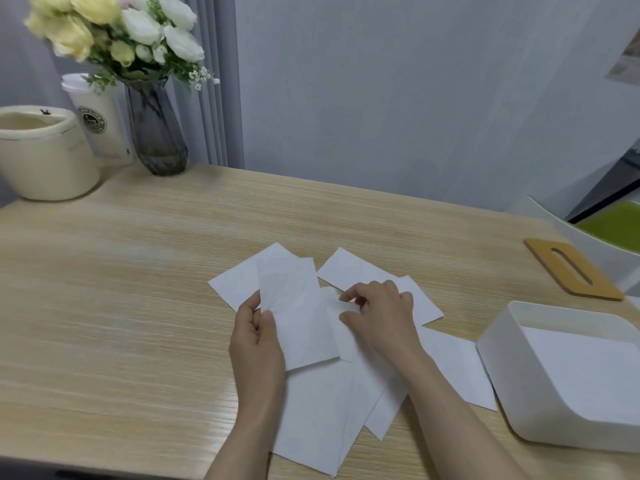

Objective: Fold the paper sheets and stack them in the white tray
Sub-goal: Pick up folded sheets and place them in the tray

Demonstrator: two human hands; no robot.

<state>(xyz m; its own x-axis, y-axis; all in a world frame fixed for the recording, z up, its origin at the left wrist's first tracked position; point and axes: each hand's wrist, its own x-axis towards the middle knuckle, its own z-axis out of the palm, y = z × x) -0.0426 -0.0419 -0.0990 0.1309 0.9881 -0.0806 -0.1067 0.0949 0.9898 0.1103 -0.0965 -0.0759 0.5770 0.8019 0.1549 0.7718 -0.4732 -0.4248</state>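
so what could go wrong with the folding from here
1. Both the left hand and the right hand pinch one thin white paper sheet above the overlapping loose white sheets; a second sheet might lift with it.
2. The fold could come out skewed, since the sheet is held tilted.
3. The white plastic tray sits near the right forearm, which might nudge it.

White tray [519, 382] cut off at right edge; flowers [104, 26] blurred, cropped at top.
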